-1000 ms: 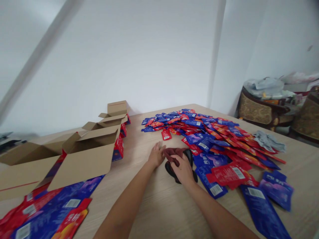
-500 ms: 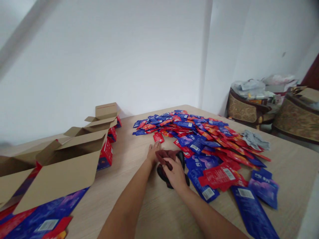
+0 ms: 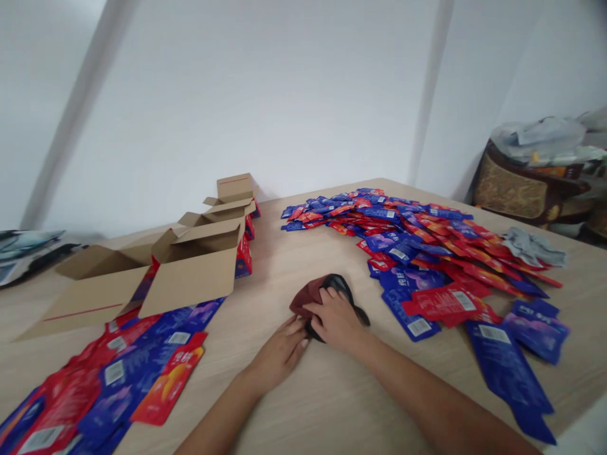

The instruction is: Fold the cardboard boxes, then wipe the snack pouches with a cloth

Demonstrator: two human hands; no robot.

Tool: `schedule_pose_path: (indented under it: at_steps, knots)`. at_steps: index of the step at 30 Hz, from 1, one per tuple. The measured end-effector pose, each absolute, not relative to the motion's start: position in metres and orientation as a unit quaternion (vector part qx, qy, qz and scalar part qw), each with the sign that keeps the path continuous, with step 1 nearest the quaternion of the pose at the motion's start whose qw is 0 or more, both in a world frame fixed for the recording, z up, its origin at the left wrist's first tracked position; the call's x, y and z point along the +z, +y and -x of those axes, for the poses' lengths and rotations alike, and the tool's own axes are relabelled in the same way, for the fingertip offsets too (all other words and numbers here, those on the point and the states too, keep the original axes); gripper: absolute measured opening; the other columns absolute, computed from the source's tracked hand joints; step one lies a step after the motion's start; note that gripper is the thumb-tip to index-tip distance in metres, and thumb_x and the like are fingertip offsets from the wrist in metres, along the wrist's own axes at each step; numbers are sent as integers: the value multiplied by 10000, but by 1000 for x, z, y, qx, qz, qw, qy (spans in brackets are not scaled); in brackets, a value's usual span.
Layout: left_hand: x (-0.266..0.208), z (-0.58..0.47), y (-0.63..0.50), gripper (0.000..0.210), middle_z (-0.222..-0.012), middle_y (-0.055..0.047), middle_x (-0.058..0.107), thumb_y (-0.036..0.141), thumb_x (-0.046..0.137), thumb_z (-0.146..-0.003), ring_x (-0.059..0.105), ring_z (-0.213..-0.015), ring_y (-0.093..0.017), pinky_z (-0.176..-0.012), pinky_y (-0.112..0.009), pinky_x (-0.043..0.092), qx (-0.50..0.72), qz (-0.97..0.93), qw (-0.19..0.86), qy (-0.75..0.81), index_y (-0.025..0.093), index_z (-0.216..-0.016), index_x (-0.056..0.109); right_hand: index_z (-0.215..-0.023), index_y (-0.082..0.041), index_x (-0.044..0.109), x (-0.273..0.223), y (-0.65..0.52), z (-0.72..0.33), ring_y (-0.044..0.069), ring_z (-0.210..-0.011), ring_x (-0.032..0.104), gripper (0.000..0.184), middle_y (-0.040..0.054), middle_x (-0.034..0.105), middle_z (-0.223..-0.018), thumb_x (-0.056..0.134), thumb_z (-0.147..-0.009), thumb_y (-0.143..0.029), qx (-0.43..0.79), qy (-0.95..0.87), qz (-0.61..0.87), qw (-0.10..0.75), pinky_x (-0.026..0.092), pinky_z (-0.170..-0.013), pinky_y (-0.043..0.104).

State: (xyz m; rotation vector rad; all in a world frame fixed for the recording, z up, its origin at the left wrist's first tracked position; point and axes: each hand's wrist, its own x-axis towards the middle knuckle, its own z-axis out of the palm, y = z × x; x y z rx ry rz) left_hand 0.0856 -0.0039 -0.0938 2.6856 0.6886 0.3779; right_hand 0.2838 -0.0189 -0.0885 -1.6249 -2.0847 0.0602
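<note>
A soft maroon and black thing [image 3: 308, 296], perhaps a cloth cap or small bag, lies crumpled on the wooden table in front of me. My right hand [image 3: 336, 319] is over it with bent fingers gripping its folds. At its near left edge, my left hand [image 3: 281, 351] has its fingers curled against the material; the fingertips are partly hidden. To the right spreads a large heap of flat red and blue pouches [image 3: 403, 243]. The nearest ones, including a red pouch with a barcode [image 3: 443, 303], lie apart from my right hand.
Open cardboard boxes [image 3: 190, 278] stand in a row along the left. Before them lies a stack of red and blue pouches [image 3: 137, 366]. A grey cloth [image 3: 533, 246] rests at the heap's right side. Beyond the table is an armchair [image 3: 512, 186] piled with plastic bags.
The view has swung left. My left hand has drawn back from beside a loose red pouch to the maroon and black thing's near edge. That pouch no longer shows at its spot.
</note>
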Motion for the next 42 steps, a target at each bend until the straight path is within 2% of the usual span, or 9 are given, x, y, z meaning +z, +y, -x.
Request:
schedule_pose_path:
  at_steps: [6,11,17,20,23,30,35,39,42]
  knots:
    - [-102,-84,-3,362,-1324,-49,498,269,344,-921,437,-1228,-163,-1086,-407,293,174,-929,191,265,251,-1252,490,-1156,-296,601,-96,6,-319,287,-1064,393,351,111,507,-1148,441,-844,-274,3,-644,743,182,293,-867,415]
    - [-113,-103,1,450,-1290,-120,474,333,548,-814,438,-1207,-222,-1018,-402,382,241,-907,159,306,197,-1232,453,-1148,-286,596,-104,8,-320,285,-1046,402,337,118,515,-1097,432,-853,-284,-37,-638,747,184,306,-847,411]
    - [-117,-135,17,415,-1284,-127,488,260,430,-857,437,-1201,-238,-1021,-451,352,242,-910,97,322,186,-1265,428,-1145,-250,600,-107,11,-327,269,-1044,435,338,121,525,-1078,425,-857,-283,-2,-620,752,225,331,-872,390]
    - [-115,-141,27,320,-1101,-102,611,293,390,-873,552,-1049,-218,-942,-408,420,317,-849,198,374,184,-1143,523,-1191,-236,562,-105,8,-331,233,-1059,451,370,93,518,-1129,368,-876,-256,13,-598,729,331,349,-902,352]
    - [-118,-144,34,331,-781,-64,664,382,335,-881,631,-723,-187,-703,-341,512,405,-685,409,447,158,-935,573,-1292,-259,464,-100,-7,-310,223,-1080,437,428,78,490,-1171,345,-881,-237,-8,-617,677,402,355,-917,346]
    - [-123,-140,29,178,-671,-64,671,223,490,-768,622,-560,-156,-567,-283,512,408,-453,658,442,99,-852,585,-1288,-348,471,-93,-12,-279,261,-1037,417,463,91,499,-1114,462,-837,-242,-4,-737,645,201,327,-871,385]
    - [-112,-137,22,204,-711,-106,690,173,447,-802,662,-611,-191,-612,-340,539,372,-397,716,437,81,-933,573,-1227,-332,542,-97,4,-322,277,-1043,417,418,101,503,-1119,443,-839,-214,2,-646,742,180,322,-858,396]
    - [-111,-139,23,225,-766,-102,704,94,500,-725,667,-670,-182,-667,-315,541,390,-403,717,414,76,-919,614,-1316,-319,442,-97,-18,-291,229,-1009,432,456,83,496,-1113,389,-874,-218,5,-694,674,252,318,-893,344]
    - [-111,-137,24,233,-759,-86,707,33,521,-667,662,-664,-164,-649,-263,532,425,-404,690,425,83,-862,638,-1341,-352,394,-95,-27,-266,244,-1007,422,501,84,487,-1087,437,-855,-238,10,-764,609,214,319,-884,359]
